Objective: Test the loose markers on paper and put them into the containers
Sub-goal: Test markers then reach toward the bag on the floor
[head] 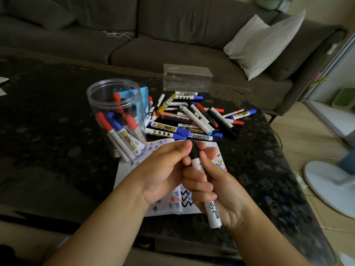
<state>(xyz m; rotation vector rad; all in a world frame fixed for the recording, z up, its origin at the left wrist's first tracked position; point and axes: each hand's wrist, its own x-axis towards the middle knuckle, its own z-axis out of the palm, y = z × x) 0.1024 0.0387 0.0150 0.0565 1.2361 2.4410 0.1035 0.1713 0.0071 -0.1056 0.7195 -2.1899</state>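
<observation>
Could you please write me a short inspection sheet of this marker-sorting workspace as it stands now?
Surface: dark speckled stone table.
Job's things: round clear plastic jar holds red, blue and black capped markers; clear rectangular box looks empty; heap of loose markers; scribbled white paper.
Clutter: light blue box behind the jar.
Grippers: left hand pinches the cap of a black-capped white marker; right hand grips its barrel.
Cables: thin white cable on the sofa.
Surroundings: grey fabric sofa, white pillow, white fan base.
</observation>
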